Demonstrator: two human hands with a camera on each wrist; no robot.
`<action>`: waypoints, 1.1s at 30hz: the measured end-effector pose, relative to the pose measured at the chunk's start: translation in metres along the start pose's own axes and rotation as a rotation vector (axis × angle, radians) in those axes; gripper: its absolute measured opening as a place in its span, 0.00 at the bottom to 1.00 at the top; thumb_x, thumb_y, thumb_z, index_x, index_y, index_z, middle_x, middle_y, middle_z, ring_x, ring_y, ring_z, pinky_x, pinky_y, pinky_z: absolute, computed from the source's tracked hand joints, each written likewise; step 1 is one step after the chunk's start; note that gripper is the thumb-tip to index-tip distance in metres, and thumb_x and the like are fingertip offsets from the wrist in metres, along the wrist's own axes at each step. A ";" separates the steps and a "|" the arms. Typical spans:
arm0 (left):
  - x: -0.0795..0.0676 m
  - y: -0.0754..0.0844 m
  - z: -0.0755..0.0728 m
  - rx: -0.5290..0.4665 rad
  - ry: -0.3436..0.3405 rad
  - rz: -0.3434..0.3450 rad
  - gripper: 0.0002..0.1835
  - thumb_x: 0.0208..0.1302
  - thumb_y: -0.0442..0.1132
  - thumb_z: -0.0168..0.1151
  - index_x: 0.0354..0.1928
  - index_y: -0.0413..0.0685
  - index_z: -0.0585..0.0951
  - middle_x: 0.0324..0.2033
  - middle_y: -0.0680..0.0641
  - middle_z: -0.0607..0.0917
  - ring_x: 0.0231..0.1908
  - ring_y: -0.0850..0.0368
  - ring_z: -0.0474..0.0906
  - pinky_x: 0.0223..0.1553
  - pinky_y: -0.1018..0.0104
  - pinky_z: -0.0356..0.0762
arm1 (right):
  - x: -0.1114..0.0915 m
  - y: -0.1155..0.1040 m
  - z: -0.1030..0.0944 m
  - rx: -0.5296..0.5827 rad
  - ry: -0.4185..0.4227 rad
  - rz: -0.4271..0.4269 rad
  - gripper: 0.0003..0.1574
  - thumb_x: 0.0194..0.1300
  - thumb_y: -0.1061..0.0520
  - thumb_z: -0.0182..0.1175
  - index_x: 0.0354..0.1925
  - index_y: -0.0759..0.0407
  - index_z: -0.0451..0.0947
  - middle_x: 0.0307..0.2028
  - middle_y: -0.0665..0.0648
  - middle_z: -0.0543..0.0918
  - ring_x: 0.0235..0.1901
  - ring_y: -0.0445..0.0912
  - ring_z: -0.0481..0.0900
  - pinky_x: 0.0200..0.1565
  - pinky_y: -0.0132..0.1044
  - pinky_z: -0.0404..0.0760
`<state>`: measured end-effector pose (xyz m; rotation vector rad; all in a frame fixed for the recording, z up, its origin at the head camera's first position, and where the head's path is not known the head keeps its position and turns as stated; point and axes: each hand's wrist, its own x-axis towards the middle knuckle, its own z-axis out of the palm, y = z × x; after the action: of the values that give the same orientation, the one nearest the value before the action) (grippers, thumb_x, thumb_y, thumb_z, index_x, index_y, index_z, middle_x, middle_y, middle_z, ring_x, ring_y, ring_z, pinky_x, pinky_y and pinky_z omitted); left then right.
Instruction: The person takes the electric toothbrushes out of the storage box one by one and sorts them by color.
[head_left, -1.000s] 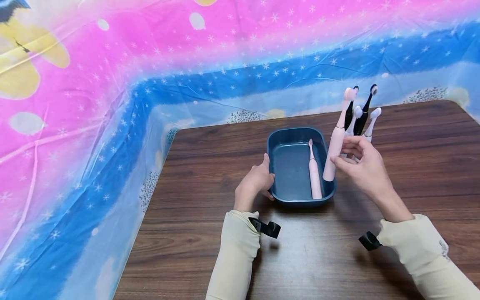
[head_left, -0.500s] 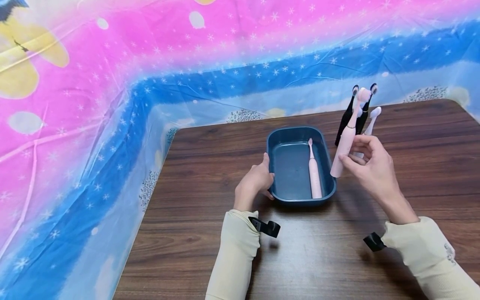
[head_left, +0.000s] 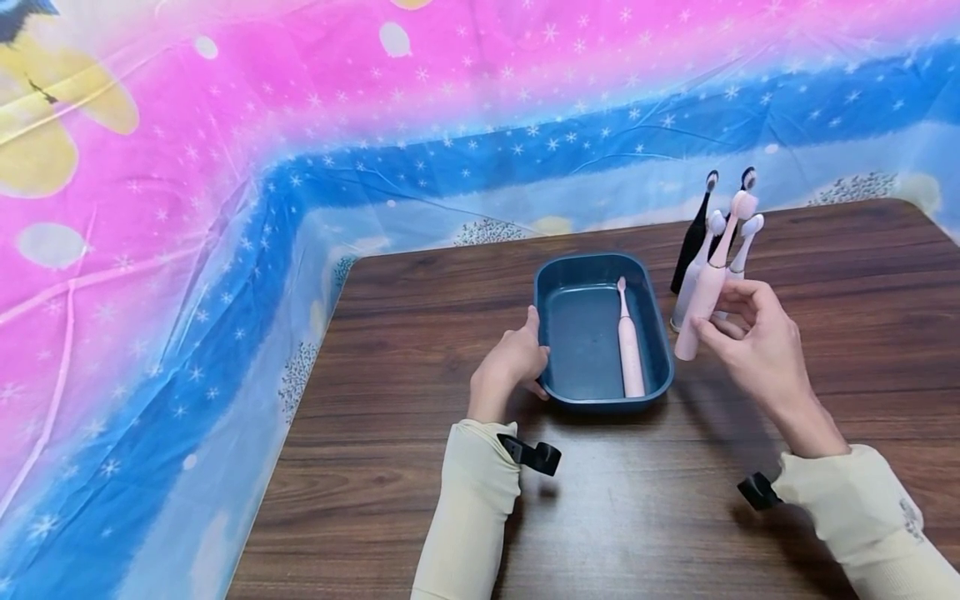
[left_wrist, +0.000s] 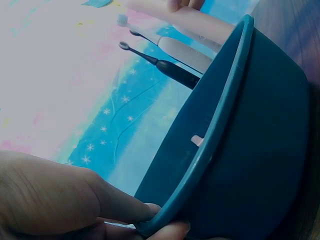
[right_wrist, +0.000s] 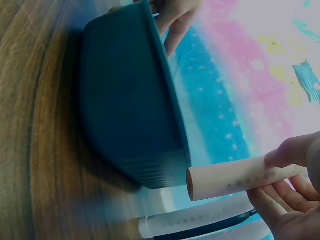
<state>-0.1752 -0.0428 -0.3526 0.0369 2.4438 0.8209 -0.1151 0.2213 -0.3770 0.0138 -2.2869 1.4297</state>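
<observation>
A pink electric toothbrush (head_left: 705, 296) is pinched by its handle between the thumb and fingers of my right hand (head_left: 761, 342), brush head up and slightly tilted. It hangs just right of a dark blue bin (head_left: 585, 404). My left hand (head_left: 513, 362) grips the bin's left rim, thumb over the edge, as the left wrist view also shows. Inside the bin, along its right side, lies another pink electric toothbrush (head_left: 631, 354). Behind the held one stand black toothbrushes (head_left: 693, 246) and white toothbrushes (head_left: 750, 237), partly hidden by it and my fingers.
Everything rests on a dark wooden table (head_left: 375, 417). Its back and left edges meet a pink and blue patterned cloth (head_left: 450, 125). The standing toothbrushes are close together right of the bin.
My right hand has moved right, carrying the pink toothbrush from over the bin's right rim to outside it, lower beside the standing brushes. My left hand and the bin have stayed put.
</observation>
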 end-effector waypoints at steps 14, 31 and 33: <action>0.001 -0.001 0.001 0.007 0.007 0.005 0.38 0.75 0.41 0.45 0.76 0.61 0.35 0.72 0.37 0.57 0.29 0.48 0.87 0.38 0.64 0.82 | -0.008 0.013 0.003 -0.045 -0.018 0.002 0.30 0.58 0.68 0.64 0.55 0.73 0.62 0.53 0.67 0.72 0.42 0.19 0.71 0.42 0.13 0.73; 0.002 0.000 0.002 0.001 0.008 0.011 0.38 0.75 0.40 0.44 0.76 0.59 0.36 0.73 0.35 0.52 0.21 0.55 0.84 0.39 0.60 0.83 | -0.017 0.030 0.010 -0.129 -0.041 -0.014 0.29 0.56 0.71 0.64 0.52 0.72 0.62 0.48 0.71 0.74 0.41 0.16 0.65 0.42 0.10 0.69; 0.002 0.000 0.002 0.002 0.010 0.010 0.37 0.75 0.40 0.44 0.76 0.59 0.36 0.73 0.35 0.52 0.22 0.54 0.85 0.39 0.60 0.83 | -0.018 0.031 0.010 -0.121 -0.047 -0.004 0.29 0.56 0.71 0.64 0.52 0.72 0.62 0.48 0.71 0.74 0.41 0.16 0.64 0.42 0.10 0.69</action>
<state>-0.1764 -0.0414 -0.3548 0.0466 2.4556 0.8248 -0.1100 0.2231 -0.4141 0.0149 -2.4063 1.2998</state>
